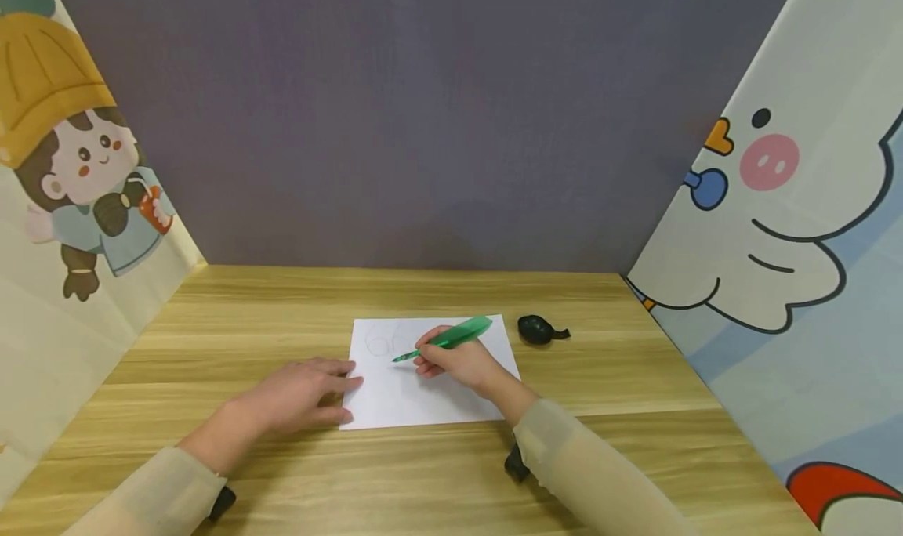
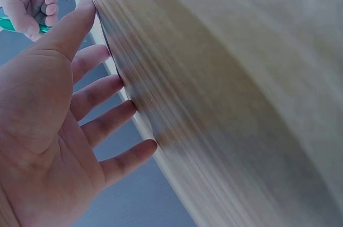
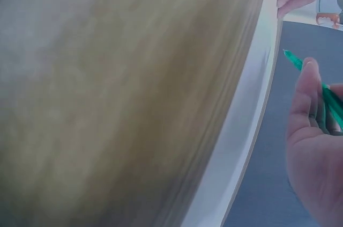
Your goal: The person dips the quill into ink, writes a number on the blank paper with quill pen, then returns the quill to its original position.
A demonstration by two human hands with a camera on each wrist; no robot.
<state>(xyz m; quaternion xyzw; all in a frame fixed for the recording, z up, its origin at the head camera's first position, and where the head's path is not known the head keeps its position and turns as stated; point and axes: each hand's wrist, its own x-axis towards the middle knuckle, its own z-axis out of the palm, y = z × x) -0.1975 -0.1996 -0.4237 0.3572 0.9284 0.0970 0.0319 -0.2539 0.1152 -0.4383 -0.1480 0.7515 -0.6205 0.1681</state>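
Observation:
A white sheet of paper [image 1: 416, 399] lies on the wooden table, with faint rounded pencil-thin lines near its upper left. My right hand [image 1: 458, 362] pinches a green pen [image 1: 462, 332] with a broad leaf-shaped top, its tip just over the sheet beside those lines. In the right wrist view, thumb and fingers close round the pen [image 3: 332, 106], and a small space shows between tip and paper. My left hand [image 1: 299, 395] rests at the sheet's left edge, fingers spread. The left wrist view shows this hand [image 2: 59, 103] with its fingertips down and nothing held.
A dark, rounded object [image 1: 536, 330] with a short tail lies right of the sheet. The wooden table [image 1: 282, 309] runs back to a grey panel [image 1: 423, 128]. Printed cartoon panels stand on the left [image 1: 42, 324] and right [image 1: 811, 363].

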